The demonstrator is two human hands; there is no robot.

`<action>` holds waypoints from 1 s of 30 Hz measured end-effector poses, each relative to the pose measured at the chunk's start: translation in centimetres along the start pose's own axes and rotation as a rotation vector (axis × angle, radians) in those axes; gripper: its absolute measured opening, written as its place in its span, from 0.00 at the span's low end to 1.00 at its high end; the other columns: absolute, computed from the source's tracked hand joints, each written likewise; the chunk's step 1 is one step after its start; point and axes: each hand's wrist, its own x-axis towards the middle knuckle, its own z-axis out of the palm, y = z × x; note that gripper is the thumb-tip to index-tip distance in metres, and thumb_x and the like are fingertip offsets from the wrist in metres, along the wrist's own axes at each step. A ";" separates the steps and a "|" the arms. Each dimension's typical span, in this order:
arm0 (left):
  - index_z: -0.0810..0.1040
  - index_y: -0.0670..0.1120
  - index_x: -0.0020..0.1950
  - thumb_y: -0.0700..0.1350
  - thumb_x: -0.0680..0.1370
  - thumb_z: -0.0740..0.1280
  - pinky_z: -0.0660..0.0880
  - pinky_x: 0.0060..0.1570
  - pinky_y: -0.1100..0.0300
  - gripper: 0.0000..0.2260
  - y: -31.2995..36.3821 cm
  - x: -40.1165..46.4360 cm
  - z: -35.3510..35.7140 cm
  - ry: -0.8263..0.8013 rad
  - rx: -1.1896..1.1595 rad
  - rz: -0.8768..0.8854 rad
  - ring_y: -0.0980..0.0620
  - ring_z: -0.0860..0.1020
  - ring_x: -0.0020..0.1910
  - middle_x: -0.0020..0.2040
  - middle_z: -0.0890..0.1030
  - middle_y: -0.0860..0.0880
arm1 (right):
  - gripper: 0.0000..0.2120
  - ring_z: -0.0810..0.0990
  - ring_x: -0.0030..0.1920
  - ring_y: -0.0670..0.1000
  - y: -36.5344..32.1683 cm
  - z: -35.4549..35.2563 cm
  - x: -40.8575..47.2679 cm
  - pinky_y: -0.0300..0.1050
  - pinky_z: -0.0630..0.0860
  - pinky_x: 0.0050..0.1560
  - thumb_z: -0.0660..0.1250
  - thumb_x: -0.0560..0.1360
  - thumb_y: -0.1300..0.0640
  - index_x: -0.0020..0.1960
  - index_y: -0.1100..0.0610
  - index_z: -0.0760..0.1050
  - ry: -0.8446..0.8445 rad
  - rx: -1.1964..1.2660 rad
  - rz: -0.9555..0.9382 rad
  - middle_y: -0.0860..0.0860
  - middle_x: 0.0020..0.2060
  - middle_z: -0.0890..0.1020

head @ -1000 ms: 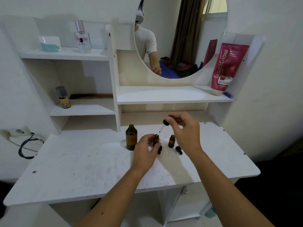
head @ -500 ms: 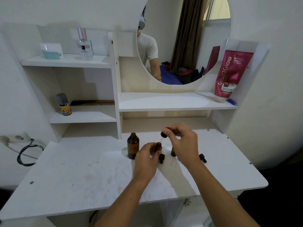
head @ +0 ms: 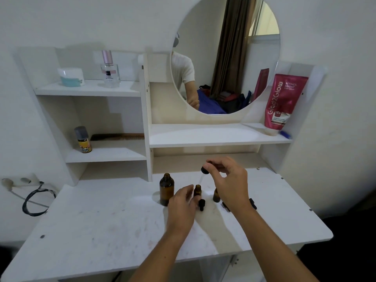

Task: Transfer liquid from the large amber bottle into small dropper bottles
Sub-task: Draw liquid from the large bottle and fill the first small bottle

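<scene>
While the left hand [head: 183,202] grips a small bottle [head: 197,190] on the bench [head: 101,224]
Right hand [head: 230,180] pinches a dropper [head: 204,172] over it, big bottle [head: 166,189] beside.

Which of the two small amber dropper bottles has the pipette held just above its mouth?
The small bottle steadied by the left hand, beside the large amber bottle; the right hand partly hides the other small bottle.

I'm getting soft, dim light, daylight in the mirror [head: 234,58], faint shadows on the surface [head: 101,220], edges bowing.
</scene>
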 end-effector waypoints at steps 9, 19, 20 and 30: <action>0.82 0.51 0.64 0.48 0.75 0.76 0.77 0.63 0.61 0.18 0.3 -3.7 -3.9 -0.027 -0.181 -0.079 0.59 0.82 0.57 0.59 0.84 0.57 | 0.07 0.85 0.47 0.42 -2.9 -0.2 0.1 0.30 0.77 0.51 0.76 0.77 0.57 0.53 0.57 0.85 0.078 0.016 -0.085 0.46 0.46 0.86; 0.77 0.55 0.58 0.54 0.69 0.81 0.76 0.43 0.72 0.22 -1.4 -3.3 -9.9 0.087 -0.142 -0.108 0.60 0.81 0.48 0.52 0.81 0.60 | 0.08 0.86 0.50 0.47 -5.3 3.9 1.0 0.39 0.81 0.54 0.74 0.78 0.55 0.56 0.57 0.84 0.039 0.121 -0.094 0.47 0.48 0.87; 0.76 0.56 0.59 0.54 0.69 0.81 0.75 0.42 0.72 0.23 -1.4 -3.0 -10.0 0.087 -0.121 -0.107 0.59 0.80 0.49 0.54 0.80 0.60 | 0.08 0.86 0.50 0.47 -5.3 4.2 1.0 0.39 0.81 0.54 0.74 0.78 0.56 0.56 0.58 0.84 0.030 0.120 -0.094 0.47 0.48 0.87; 0.75 0.52 0.68 0.51 0.74 0.78 0.74 0.65 0.57 0.25 -2.5 -0.2 -9.2 0.021 -0.134 -0.077 0.54 0.77 0.62 0.63 0.80 0.57 | 0.06 0.85 0.47 0.45 -4.2 6.9 1.5 0.43 0.83 0.53 0.75 0.78 0.56 0.53 0.55 0.84 -0.121 -0.007 -0.121 0.48 0.46 0.86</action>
